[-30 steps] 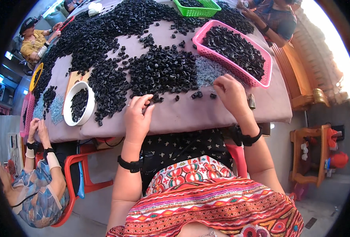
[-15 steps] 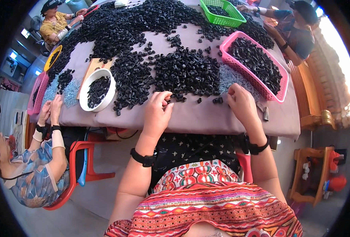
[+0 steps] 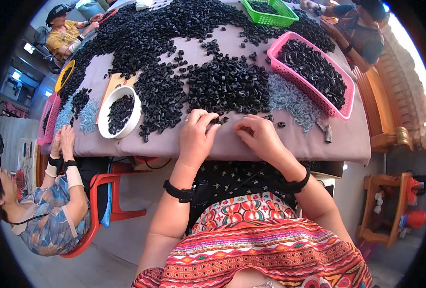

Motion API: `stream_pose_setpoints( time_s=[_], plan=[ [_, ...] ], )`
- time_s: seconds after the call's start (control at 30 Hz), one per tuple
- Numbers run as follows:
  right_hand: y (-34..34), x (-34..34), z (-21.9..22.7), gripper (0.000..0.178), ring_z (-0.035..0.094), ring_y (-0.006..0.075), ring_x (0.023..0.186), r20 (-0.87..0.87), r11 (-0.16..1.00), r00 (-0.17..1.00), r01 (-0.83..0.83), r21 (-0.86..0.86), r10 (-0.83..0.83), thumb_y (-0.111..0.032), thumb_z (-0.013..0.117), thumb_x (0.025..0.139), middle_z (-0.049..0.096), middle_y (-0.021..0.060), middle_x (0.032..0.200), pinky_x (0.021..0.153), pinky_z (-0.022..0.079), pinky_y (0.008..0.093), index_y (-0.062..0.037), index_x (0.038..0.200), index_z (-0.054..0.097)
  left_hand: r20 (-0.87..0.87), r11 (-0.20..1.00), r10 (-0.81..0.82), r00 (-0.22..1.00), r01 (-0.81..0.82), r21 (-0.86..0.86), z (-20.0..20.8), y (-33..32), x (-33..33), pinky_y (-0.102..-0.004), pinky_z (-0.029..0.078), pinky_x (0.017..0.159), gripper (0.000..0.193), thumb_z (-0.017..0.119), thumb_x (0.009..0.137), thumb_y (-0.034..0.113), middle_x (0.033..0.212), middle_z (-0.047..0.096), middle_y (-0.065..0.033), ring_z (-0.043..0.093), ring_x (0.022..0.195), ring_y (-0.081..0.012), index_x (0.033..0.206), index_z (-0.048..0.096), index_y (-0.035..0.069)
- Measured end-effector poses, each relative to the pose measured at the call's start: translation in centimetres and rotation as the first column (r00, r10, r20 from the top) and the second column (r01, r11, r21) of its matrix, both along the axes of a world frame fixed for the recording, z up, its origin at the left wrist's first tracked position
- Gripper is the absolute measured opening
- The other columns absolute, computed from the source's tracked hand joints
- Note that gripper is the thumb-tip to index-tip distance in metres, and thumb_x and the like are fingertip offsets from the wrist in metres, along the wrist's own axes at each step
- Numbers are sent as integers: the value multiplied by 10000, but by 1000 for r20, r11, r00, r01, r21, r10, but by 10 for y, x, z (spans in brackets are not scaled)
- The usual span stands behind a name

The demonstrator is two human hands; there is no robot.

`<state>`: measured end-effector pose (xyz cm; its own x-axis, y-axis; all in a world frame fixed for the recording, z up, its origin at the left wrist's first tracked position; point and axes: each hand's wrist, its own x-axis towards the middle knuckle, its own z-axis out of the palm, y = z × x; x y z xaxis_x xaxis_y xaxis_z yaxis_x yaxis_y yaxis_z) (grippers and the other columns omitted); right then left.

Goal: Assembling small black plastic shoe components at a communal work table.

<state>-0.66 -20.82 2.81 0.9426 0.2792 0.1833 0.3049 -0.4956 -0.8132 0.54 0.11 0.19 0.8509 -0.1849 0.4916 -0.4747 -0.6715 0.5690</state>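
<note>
While both hands come close together over the near edge of the cloth-covered table (image 3: 160,150), the left hand (image 3: 197,134) has its thumb and forefinger drawn narrow, with a small black piece (image 3: 216,122) seemingly pinched between their tips. The right hand (image 3: 261,137) is just beside it, its fingers curled and bunched toward the thumb; whether the tips meet or grip anything, I cannot tell. The small black piece is in front of the big heap of black pieces (image 3: 227,84), and a few loose ones lie near the right hand. Short and stubby like its neighbours, it looks like moulded plastic, so I would expect it to be very light, stiff and hard to break, though smooth enough to roll or slip from a careless pinch. Its outer sides, taken between thumb and forefinger pads, should give the surest hold and leave the ends free. The clear bluish pieces (image 3: 294,103) beyond the right hand look finer still, probably just as light and easier to drop; fingertips alone would suit them. Next to them stands the pink basket (image 3: 309,99), filled with dark pieces.
</note>
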Motion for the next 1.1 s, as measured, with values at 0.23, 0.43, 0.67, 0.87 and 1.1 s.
stream_pose_setpoints(
  time_s=[0.23,0.43,0.67,0.87,1.1],
  plan=[
    [6,-1,-10,141,674,299,788,-93,987,992,97,127,-86,-39,678,854,679,153,893,721,539,348,-6,991,682,-47,996,8,999,-12,-88,0,0,1,-313,513,696,152,677,885,48,980,633,-94,641,802,-219,1032,710,36],
    [8,-7,-17,102,658,304,764,107,994,990,87,66,-94,-44,681,862,647,138,868,689,524,356,-9,957,666,-79,995,-15,997,7,-96,-2,4,4,-301,520,700,179,680,872,36,997,629,-92,624,790,-198,1048,711,34],
    [9,-9,-17,91,650,314,755,122,994,988,82,71,-91,-44,684,860,635,140,861,674,519,367,-15,944,665,-176,997,4,984,-17,-73,6,3,5,-295,524,707,157,698,857,60,955,618,-72,611,774,-188,1012,709,50],
    [9,-8,-17,93,653,319,758,136,995,986,87,57,-94,-46,687,859,639,139,866,673,520,368,-17,945,665,-231,998,45,972,-52,-25,12,0,5,-306,519,709,144,708,847,76,949,630,-70,625,771,-200,990,707,59],
    [9,-10,-16,92,658,323,761,123,995,988,88,55,-94,-48,684,865,639,142,868,670,524,367,-12,947,665,-156,999,19,988,-23,-23,6,2,5,-310,521,706,144,710,847,73,942,635,-82,632,775,-217,990,709,59]
  ],
)
